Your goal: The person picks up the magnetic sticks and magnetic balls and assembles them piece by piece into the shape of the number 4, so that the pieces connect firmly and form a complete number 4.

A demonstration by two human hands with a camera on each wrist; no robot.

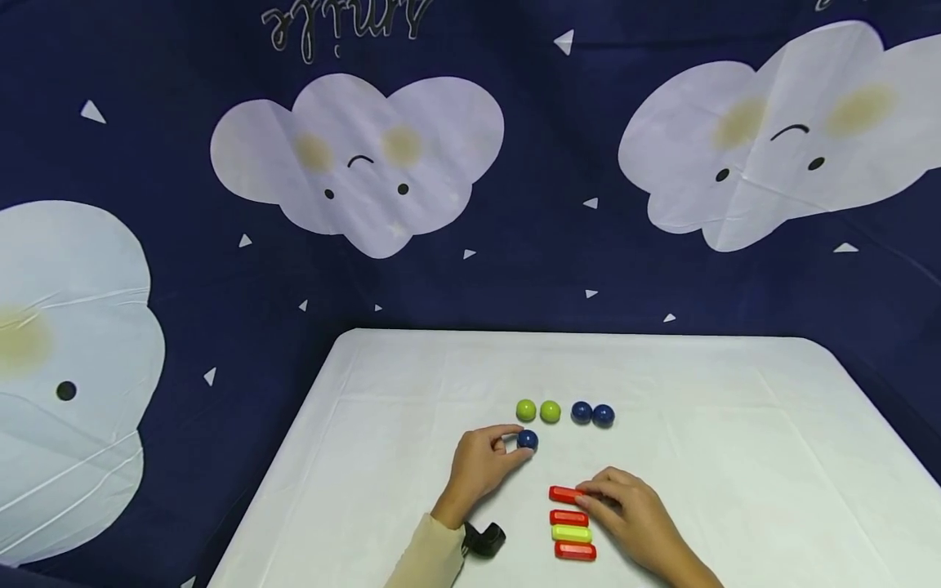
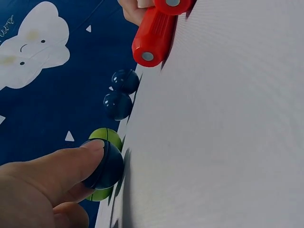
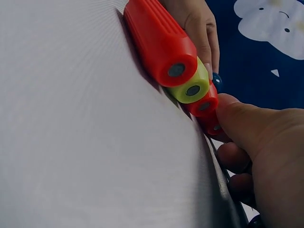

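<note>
My left hand [image 1: 479, 467] pinches a dark blue ball [image 1: 527, 439] between thumb and fingers, just in front of two green balls [image 1: 550, 412]. In the left wrist view the thumb lies over the blue ball [image 2: 105, 166], which partly hides the green ones. My right hand [image 1: 638, 516] holds the right end of the farthest red bar [image 1: 564, 494]. Nearer to me lie a red bar [image 1: 568, 518], a yellow-green bar [image 1: 571, 534] and another red bar [image 1: 575, 551], stacked in a column. The right wrist view shows grey discs on the bar ends, with my right hand [image 3: 266, 156] beside them.
Two dark blue balls [image 1: 592, 414] sit side by side to the right of the green pair. A black object [image 1: 485, 541] is at my left wrist. The white table [image 1: 735, 441] has its far edge against a navy cloth [image 1: 544, 286] printed with clouds.
</note>
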